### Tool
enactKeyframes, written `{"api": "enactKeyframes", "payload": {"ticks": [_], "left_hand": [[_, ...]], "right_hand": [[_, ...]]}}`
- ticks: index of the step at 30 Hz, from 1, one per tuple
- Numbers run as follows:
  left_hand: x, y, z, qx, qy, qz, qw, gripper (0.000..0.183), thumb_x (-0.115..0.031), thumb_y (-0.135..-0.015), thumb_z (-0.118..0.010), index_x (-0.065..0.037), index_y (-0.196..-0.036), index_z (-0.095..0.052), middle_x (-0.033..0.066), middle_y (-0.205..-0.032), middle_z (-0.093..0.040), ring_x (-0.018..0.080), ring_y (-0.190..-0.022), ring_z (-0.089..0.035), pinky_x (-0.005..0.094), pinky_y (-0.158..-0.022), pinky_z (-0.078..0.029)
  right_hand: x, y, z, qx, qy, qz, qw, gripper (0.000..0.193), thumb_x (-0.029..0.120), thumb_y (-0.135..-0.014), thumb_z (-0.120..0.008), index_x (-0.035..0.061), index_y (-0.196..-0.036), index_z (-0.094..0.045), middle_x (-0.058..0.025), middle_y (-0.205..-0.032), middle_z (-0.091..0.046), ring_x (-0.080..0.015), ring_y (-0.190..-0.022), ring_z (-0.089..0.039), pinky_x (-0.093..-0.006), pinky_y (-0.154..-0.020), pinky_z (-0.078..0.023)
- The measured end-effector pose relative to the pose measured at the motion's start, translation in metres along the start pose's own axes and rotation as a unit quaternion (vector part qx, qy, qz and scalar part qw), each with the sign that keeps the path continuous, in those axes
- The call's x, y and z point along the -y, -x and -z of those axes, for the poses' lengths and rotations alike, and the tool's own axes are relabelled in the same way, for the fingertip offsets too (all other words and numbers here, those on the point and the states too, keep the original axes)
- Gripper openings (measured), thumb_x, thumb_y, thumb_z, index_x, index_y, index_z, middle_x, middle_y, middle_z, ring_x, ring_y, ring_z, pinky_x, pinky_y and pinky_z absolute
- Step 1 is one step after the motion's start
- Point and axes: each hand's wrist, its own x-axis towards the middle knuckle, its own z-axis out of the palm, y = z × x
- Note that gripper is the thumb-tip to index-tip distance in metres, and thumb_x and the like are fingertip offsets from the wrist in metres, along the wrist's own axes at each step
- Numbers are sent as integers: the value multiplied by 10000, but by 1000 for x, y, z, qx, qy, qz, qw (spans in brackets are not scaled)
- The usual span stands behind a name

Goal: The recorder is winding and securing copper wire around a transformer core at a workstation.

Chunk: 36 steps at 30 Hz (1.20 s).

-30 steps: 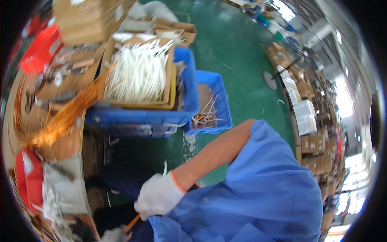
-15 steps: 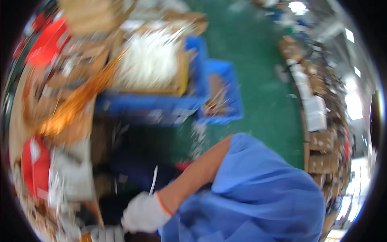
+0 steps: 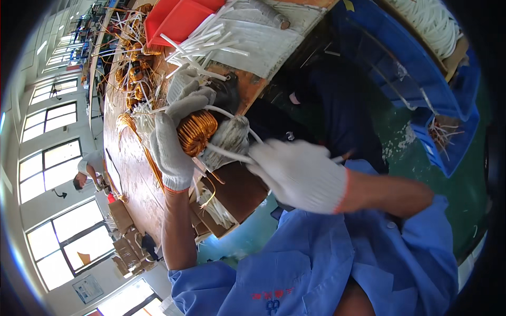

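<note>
Up from the frame's lower edge, my left hand (image 3: 174,145) now grips the coil (image 3: 196,132) left of centre, seemingly steadying it, while my right hand (image 3: 303,174) pinches a white tube (image 3: 227,152) mid-frame.

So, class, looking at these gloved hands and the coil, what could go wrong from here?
The white tube running from the coil to the right hand could slip from its grip. A hard tug might twist the coil in the left hand. Copper strands beside that hand could snag its knit glove.
</note>
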Motion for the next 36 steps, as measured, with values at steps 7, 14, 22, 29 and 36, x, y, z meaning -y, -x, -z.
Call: {"api": "enactKeyframes", "payload": {"ticks": [7,14,22,29,36], "left_hand": [[3,-7,-2,5,3,-34,999,794,-483,-1214,-176,112,-1310,-693,297,-1350,-737,369,-1274,-715,451,-1166,-527],[7,-6,-4,-8,48,-13,999,772,-447,-1202,-197,126,-1279,-709,299,-1352,-733,411,-1380,-644,507,-1248,-435],[6,-1,-6,-17,19,-31,999,747,-468,-1213,-219,101,-1231,-703,318,-1314,-732,447,-1392,-627,551,-1232,-461],[4,-8,-7,-16,-14,-30,999,780,-457,-1218,-197,111,-1233,-732,278,-1313,-756,358,-1332,-678,460,-1177,-509],[-8,-6,3,-6,-126,-76,989,893,-654,-1167,-258,92,-1284,-734,237,-1474,-660,335,-1306,-683,407,-1137,-523]], "right_hand": [[-30,21,94,210,-85,-86,970,419,287,-1049,-721,67,-1395,-637,-196,-894,-762,-396,-796,-785,-517,-697,-597],[-88,85,100,173,-747,-5,642,856,262,-927,-917,-43,-1594,-475,-235,-1289,-714,-306,-1058,-762,-458,-890,-649],[-38,46,52,-173,-733,-25,657,316,386,-1136,-638,70,-1156,-635,-117,-953,-646,-271,-843,-692,-414,-708,-593],[-4,61,-2,-23,-830,-120,544,419,461,-1169,-556,88,-978,-557,34,-678,-343,-96,-582,-321,-299,-501,-276],[-17,72,22,-48,-840,-171,513,487,490,-1160,-557,111,-859,-503,52,-671,-328,-83,-553,-287,-277,-503,-266]]}}
